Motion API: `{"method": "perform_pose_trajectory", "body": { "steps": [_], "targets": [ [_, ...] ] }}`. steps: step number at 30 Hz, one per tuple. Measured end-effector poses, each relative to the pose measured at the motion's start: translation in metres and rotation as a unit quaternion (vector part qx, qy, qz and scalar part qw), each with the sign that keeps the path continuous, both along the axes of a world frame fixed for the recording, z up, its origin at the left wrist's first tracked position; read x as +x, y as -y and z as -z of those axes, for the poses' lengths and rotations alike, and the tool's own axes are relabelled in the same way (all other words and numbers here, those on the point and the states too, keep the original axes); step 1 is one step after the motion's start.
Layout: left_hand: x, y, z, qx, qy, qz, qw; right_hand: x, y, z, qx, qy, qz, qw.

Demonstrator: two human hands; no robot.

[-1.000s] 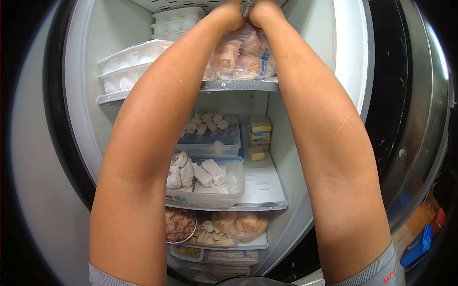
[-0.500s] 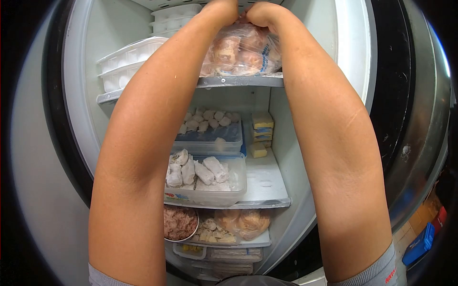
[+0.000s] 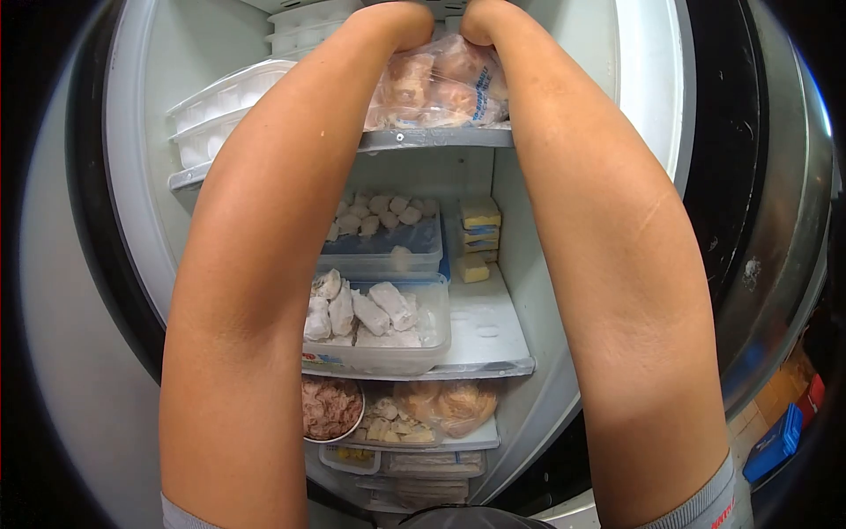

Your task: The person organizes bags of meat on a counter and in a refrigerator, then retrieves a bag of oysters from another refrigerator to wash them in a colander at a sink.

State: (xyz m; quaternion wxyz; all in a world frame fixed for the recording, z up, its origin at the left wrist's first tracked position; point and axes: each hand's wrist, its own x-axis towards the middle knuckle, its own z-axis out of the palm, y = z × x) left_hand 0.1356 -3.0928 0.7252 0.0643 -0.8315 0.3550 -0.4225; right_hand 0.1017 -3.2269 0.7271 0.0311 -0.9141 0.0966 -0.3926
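Note:
A clear plastic bag with blue print, filled with pale pinkish lumps that look like raw meat, sits on the upper shelf of an open fridge or freezer. Both my arms reach up to it. My left hand is at the bag's top left, and my right hand is at its top right. Only the wrists and heels of the hands show. The fingers are hidden behind them, so what they hold cannot be seen.
White egg-tray-like containers stand left on the upper shelf. Below are a tub of white-coated pieces, a tub of white balls, stacked yellow blocks, a bowl of minced meat and another bag.
My hands have shifted slightly up and farther behind the bag's top, and their fingers have gone out of sight. The view has moved a little; the bag stays on the shelf.

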Motion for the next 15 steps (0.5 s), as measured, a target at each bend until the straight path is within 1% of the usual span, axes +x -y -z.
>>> {"method": "perform_pose_trajectory", "body": {
  "steps": [1,2,4,5,6,7,8,10,11,15],
  "targets": [
    [-0.025,-0.005,0.008,0.047,-0.069,-0.085,0.993,0.000,0.001,0.005,-0.001,0.024,0.018,1.000],
    [-0.015,-0.002,-0.001,0.048,-0.069,-0.086,0.993,-0.001,-0.001,0.007,-0.001,0.024,0.016,1.000],
    [0.016,0.007,-0.035,0.090,-0.161,-0.183,0.966,-0.013,-0.009,0.005,0.006,0.017,0.003,1.000],
    [0.014,0.002,-0.027,0.088,-0.157,-0.184,0.966,-0.018,-0.014,0.005,0.010,0.013,-0.005,1.000],
    [0.006,-0.007,-0.009,-0.008,-0.100,-0.068,0.993,-0.024,-0.019,0.005,0.014,0.009,-0.013,1.000],
    [0.003,-0.013,0.004,-0.102,-0.044,0.050,0.993,-0.029,-0.023,0.009,0.018,0.000,-0.021,1.000],
    [0.009,-0.016,0.007,-0.105,-0.045,0.047,0.992,-0.036,-0.027,0.012,0.015,-0.002,-0.024,1.000],
    [0.022,-0.021,0.012,-0.129,-0.231,0.007,0.964,-0.053,-0.034,0.020,0.082,-0.108,-0.023,0.991],
    [0.000,-0.027,0.018,-0.116,-0.250,-0.007,0.961,-0.061,-0.037,0.022,0.110,-0.124,-0.030,0.986],
    [-0.011,-0.028,0.026,-0.138,-0.242,-0.021,0.960,-0.065,-0.043,0.031,0.100,-0.087,-0.010,0.991]
  ]
}}
